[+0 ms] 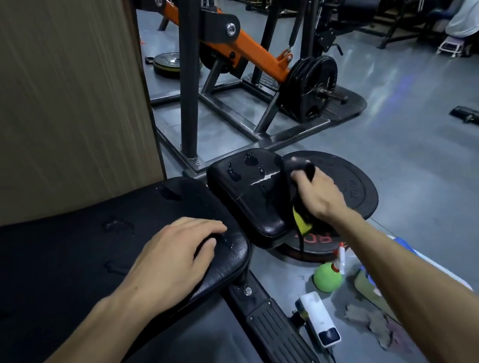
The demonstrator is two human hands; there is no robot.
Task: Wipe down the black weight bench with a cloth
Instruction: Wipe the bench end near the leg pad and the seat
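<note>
Two bare hands work on the black weight bench [63,259], which fills the lower left of the view; its long back pad runs in from the left and its separate seat pad [251,192] sits just beyond the pad's end, tilted. The left hand [175,256] rests flat on the end of the long pad, fingers extended and close together, palm down. The right hand [319,193] grips a dark cloth [297,181] with a yellow patch showing below the palm; fingers are curled round it and the cloth is pressed against the right edge of the seat pad. Wet droplets and a pale streak mark the top of the seat pad. A large black weight plate [347,181] lies flat on the grey floor under and to the right of the seat pad. Near the bench foot on the floor lie a green ball [327,278], a white device [317,318] with a cable, and a crumpled grey rag [371,324]. An orange-and-black plate-loaded machine [248,50] stands behind.
</note>
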